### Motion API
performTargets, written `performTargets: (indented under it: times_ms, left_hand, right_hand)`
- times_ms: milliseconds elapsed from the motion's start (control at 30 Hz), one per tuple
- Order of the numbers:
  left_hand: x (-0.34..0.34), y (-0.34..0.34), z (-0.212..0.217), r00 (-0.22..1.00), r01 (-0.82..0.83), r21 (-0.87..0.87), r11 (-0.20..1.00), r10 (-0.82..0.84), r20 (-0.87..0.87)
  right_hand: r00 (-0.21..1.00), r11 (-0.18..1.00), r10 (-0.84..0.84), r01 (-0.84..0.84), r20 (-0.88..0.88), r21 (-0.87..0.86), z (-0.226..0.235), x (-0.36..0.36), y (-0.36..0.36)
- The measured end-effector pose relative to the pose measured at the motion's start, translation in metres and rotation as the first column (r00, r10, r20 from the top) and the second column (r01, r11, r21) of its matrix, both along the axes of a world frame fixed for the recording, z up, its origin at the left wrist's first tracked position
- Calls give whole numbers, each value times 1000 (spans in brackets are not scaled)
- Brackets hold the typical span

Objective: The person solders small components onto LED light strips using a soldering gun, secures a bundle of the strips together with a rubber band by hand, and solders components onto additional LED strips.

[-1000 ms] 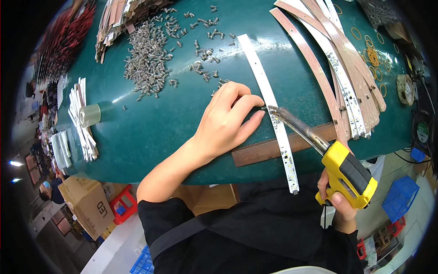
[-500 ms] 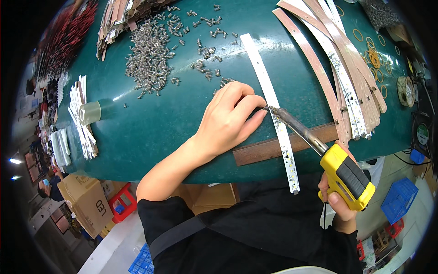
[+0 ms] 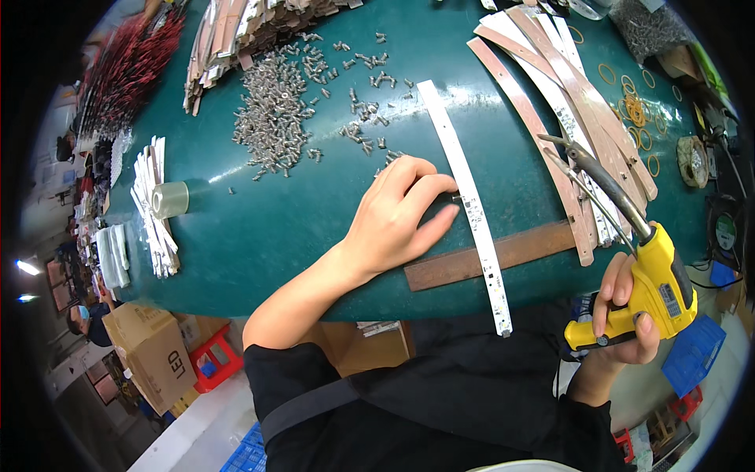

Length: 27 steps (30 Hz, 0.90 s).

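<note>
A narrow white LED circuit strip [image 3: 489,271] lies lengthwise in front of me, crossing over a brown flat bar [image 3: 448,262]. My left hand [image 3: 393,212] rests on the green table at the strip's left edge. Its thumb and forefinger are apart, with a small metal part [image 3: 456,197] at the strip's edge between their tips. In my right hand [image 3: 625,303] is a yellow soldering gun [image 3: 668,283], gripped by its handle. The gun's tip points up and left, over the stacked strips and apart from the LED strip.
Many small metal connectors [image 3: 271,114] lie heaped beyond my left hand. Curved strips [image 3: 543,134] are stacked to the right, beside rubber bands [image 3: 633,110]. White strips [image 3: 153,204] and a clear tape roll [image 3: 170,200] lie at the left. An open cardboard box [image 3: 370,346] stands below the table edge.
My right hand has lifted the soldering gun off the LED strip, up and to the right. My left thumb and forefinger have parted from the small metal part. The view has shifted slightly.
</note>
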<state>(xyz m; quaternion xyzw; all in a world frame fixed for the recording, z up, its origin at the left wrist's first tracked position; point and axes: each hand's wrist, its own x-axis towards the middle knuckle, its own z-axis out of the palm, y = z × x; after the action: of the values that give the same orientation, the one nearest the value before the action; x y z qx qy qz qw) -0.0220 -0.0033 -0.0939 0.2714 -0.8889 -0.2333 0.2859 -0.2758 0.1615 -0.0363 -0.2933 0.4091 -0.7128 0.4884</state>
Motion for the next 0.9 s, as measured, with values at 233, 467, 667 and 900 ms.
performTargets:
  times_ms: [233,467,667,900]
  left_hand:
    - [-6,5,30,984,181,-195,964,-177,37]
    - [-22,38,34,866,494,-283,823,-436,243]
    - [11,35,46,947,267,-668,694,-317,50]
    - [174,16,69,855,-49,-702,710,393,338]
  right_hand:
    - [997,996,-33,39,64,-85,-4,-10,7]
    - [992,986,-123,126,31,-105,-6,-31,18]
    - [987,973,-144,154,70,-174,-8,-42,16]
    - [994,979,-99,105,46,-172,-15,-58,16]
